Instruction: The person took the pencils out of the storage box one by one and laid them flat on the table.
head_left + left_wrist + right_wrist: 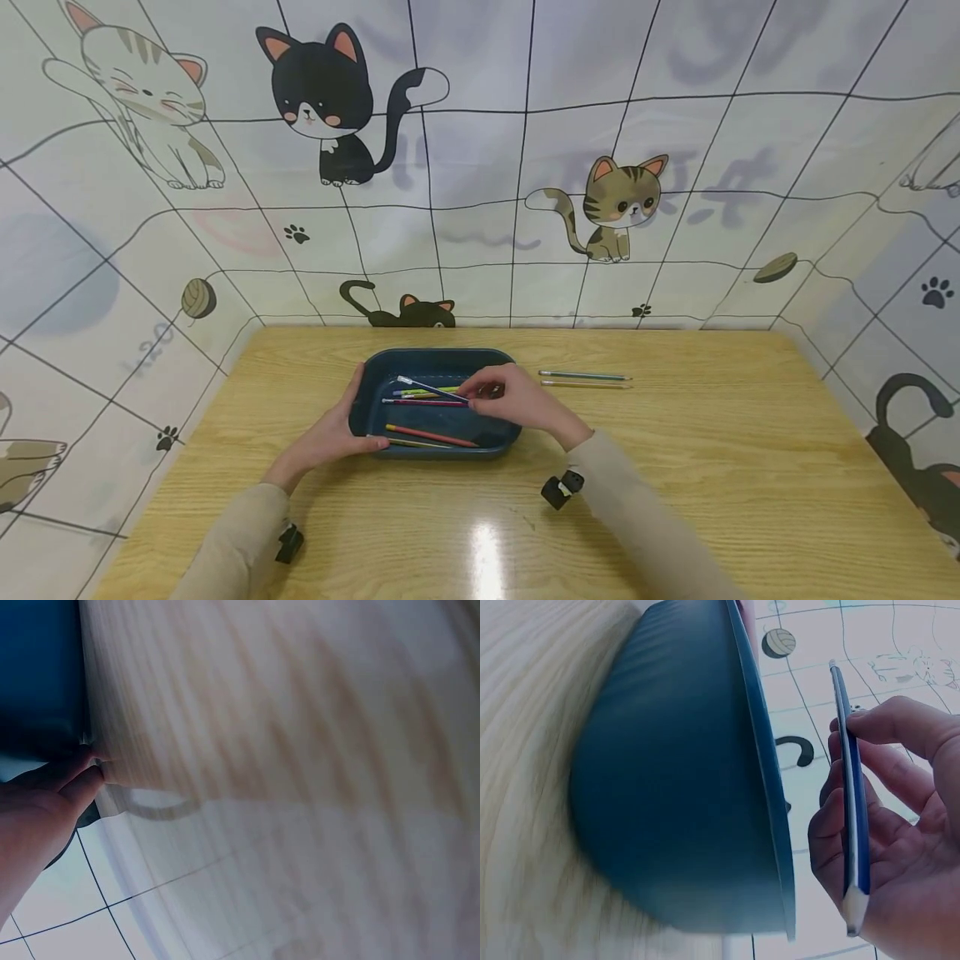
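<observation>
A dark blue plastic basin (442,452) stands on the table, with several pencils lying in it. My left hand (333,437) grips its left end, thumb over the front rim and fingers along the outer side; the left wrist view shows these fingers (84,780) against the basin wall (37,675). Above the basin my right hand (517,398) pinches a blue-and-white striped pencil (850,787) between thumb and fingers, its sharpened tip towards the wrist. Below it lie a magenta pencil (420,403) and a yellow-green one. Nearer the front rim is a red pencil (435,437).
Two more pencils, a teal one (585,375) and a pale yellow one (588,385), lie side by side on the wooden table (675,467) right of the basin. A cat-print cloth (480,242) hangs behind the table and along both sides.
</observation>
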`<state>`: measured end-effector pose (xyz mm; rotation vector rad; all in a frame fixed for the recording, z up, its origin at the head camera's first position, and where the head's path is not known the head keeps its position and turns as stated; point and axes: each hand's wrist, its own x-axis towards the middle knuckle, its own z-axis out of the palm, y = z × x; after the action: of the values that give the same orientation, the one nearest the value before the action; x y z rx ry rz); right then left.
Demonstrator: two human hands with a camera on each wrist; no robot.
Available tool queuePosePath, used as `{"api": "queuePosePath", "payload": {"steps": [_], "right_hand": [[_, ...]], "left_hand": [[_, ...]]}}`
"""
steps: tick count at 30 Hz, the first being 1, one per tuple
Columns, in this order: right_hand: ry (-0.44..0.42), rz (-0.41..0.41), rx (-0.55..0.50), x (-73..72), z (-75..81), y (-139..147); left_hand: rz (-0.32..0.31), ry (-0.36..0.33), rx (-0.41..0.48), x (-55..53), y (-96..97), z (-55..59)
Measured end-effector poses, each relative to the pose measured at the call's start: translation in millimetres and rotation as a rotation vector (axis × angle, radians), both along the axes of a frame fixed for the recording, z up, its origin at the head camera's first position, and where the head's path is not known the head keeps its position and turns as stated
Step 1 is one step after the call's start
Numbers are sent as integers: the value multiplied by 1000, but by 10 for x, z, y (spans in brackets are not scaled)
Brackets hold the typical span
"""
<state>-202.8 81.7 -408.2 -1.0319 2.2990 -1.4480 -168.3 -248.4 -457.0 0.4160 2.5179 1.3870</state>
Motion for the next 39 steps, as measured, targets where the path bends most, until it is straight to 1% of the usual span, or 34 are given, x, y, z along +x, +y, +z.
{"api": "queuePosePath", "payload": {"steps": [6, 9, 13, 19, 24, 29, 33, 39], "right_hand": [[-24, -37, -7, -6, 24, 216], [-20, -64, -10, -15, 39, 317], [-2, -95, 10, -28, 59, 437], [9, -123, 47, -39, 36, 633], [46, -161, 52, -44, 95, 812], [62, -190, 126, -34, 143, 1001], [80, -203, 167, -34, 125, 1141], [110, -197, 205, -78, -7, 1324]], "left_hand": [[5, -1, -5, -1, -1, 22], [7, 0, -9, -4, 0, 30], [9, 4, -8, -10, 0, 37], [2, 29, -23, 7, -8, 16], [1, 35, -21, 19, -10, -6], [0, 40, -19, 20, -7, -20], [1, 43, -22, 22, -20, -20], [-5, 43, -17, 9, -20, -16]]}}
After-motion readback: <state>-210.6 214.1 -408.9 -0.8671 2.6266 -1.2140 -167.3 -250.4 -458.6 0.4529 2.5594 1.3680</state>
